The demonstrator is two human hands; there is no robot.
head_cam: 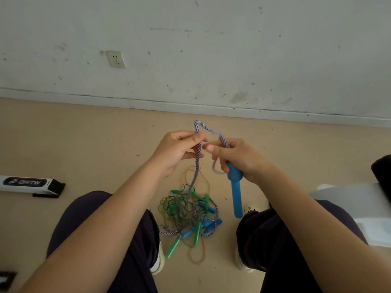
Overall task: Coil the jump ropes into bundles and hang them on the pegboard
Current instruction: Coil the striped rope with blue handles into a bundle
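A blue-and-white braided jump rope (198,159) arches between my two hands above the floor. My left hand (175,152) pinches it between thumb and forefinger, and the rope hangs from there down into the pile. My right hand (237,159) grips the rope's blue handle (236,195), which points downward, with a short loop of rope below the fingers. On the floor between my feet lies a tangled pile (188,214) of ropes with green and blue handles and thin green and tan cords. No pegboard is in view.
My knees in dark trousers frame the pile on both sides. A white and black box (29,185) lies on the floor at left. A white object (359,210) and a black thing sit at right. The wall with a socket (116,59) stands ahead.
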